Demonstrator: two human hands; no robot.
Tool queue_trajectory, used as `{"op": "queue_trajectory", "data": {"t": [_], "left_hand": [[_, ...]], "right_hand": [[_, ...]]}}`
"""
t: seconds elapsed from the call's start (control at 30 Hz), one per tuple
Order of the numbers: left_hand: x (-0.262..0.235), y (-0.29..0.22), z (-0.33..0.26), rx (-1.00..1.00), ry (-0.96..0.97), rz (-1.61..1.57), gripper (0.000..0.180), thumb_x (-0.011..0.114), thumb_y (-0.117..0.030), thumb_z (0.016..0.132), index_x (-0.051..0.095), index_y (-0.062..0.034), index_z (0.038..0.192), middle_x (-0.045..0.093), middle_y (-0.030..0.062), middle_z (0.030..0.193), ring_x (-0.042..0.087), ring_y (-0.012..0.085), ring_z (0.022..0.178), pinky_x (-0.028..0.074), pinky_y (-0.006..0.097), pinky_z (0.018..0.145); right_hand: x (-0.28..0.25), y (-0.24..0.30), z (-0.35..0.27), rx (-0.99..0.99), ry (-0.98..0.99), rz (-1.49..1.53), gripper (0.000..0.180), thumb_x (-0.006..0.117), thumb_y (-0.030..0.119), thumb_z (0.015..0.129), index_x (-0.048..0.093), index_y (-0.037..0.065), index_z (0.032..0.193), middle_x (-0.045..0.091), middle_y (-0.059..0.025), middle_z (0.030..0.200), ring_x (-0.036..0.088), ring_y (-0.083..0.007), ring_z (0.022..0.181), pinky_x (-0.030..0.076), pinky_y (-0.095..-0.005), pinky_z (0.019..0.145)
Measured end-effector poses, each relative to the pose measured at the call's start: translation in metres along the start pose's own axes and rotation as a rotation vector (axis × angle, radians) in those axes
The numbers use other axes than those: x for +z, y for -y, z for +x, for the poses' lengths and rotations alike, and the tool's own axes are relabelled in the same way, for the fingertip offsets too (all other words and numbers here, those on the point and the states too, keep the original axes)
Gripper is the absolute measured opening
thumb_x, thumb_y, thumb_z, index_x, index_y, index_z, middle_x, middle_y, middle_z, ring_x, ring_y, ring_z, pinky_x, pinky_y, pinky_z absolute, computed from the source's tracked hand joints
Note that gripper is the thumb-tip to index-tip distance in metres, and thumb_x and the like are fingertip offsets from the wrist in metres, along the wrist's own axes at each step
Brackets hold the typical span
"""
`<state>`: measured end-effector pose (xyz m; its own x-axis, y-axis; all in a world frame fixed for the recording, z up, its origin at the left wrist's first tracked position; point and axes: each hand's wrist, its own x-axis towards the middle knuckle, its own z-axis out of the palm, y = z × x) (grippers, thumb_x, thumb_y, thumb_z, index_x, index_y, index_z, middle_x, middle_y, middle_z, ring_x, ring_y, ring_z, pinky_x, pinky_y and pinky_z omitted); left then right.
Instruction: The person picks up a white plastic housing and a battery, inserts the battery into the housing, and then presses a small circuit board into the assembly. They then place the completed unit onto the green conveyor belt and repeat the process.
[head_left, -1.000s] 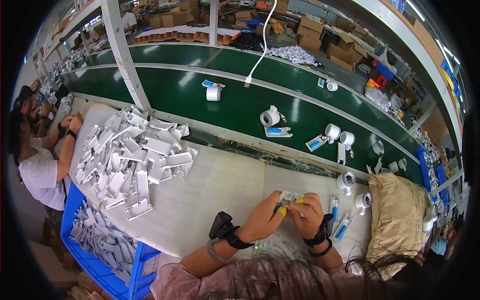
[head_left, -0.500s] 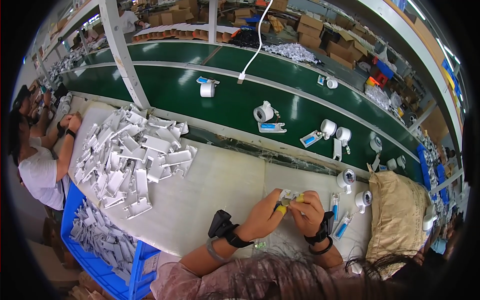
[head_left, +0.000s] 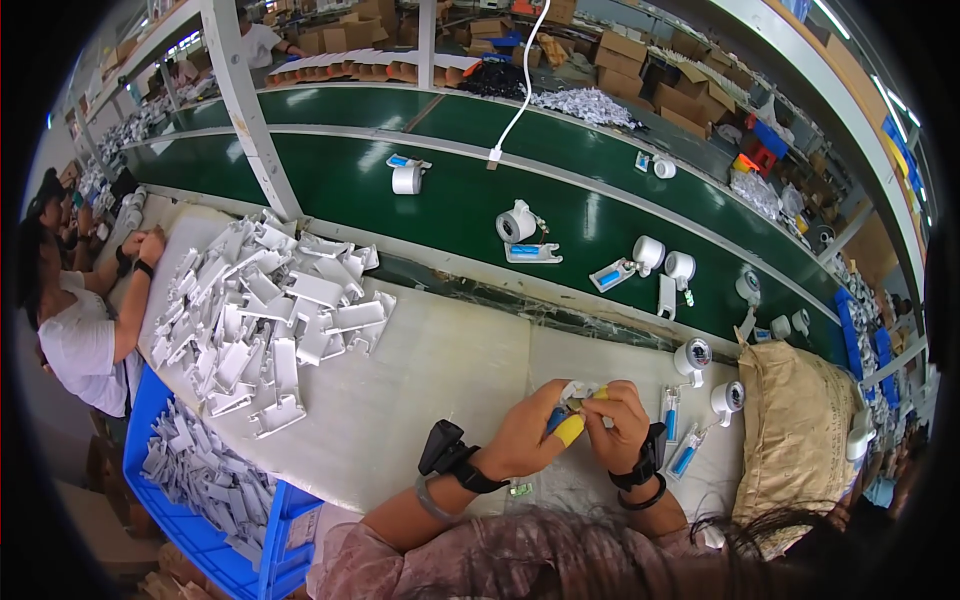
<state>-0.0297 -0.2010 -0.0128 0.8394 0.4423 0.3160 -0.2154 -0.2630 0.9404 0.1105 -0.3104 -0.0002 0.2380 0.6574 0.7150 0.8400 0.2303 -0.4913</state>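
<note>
My left hand and my right hand meet over the near table, both closed on a small white plastic part. Yellow covers sit on some fingertips. A bit of blue shows beside my left fingers; the rest of the part is hidden by the fingers. To the right of my right hand lie two white pieces with blue cells, one upright in view and another slanted. Two round white units stand close by. A small green circuit board lies below my left hand.
White plastic housings form a heap on the left, with more in a blue crate. A brown sack stands at right. Behind runs a green conveyor belt carrying white units. A white cable hangs over it. A co-worker sits far left.
The units on the near belt have shifted slightly left. The hanging cable has swung a little to the right. My hands stay in place, with the fingers slightly shifted on the white part.
</note>
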Motion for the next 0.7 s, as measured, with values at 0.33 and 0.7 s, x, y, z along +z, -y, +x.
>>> {"op": "queue_trajectory", "data": {"t": [0.33,0.7], "left_hand": [[0.008,0.002,-0.001,0.013,-0.063,0.066,0.037,0.053,-0.012,0.09,0.044,-0.0033,0.125,0.059,0.0228,0.105,0.058,0.0423,0.095,0.047,0.044,0.077],[-0.003,-0.004,0.007,-0.039,-0.089,0.208,0.024,0.045,-0.007,0.09,0.053,-0.0034,0.112,0.061,0.0171,0.083,0.059,0.0342,0.073,0.047,0.04,0.064]], "right_hand": [[-0.001,-0.003,-0.002,-0.029,-0.008,-0.018,0.027,0.078,-0.004,0.062,0.067,0.004,0.085,0.057,-0.0098,0.081,0.055,-0.0304,0.079,0.047,-0.0364,0.07],[0.008,0.004,0.001,0.047,-0.018,-0.039,0.019,0.074,0.0,0.069,0.066,0.008,0.084,0.061,-0.0086,0.082,0.058,-0.03,0.081,0.046,-0.0372,0.074]]}}
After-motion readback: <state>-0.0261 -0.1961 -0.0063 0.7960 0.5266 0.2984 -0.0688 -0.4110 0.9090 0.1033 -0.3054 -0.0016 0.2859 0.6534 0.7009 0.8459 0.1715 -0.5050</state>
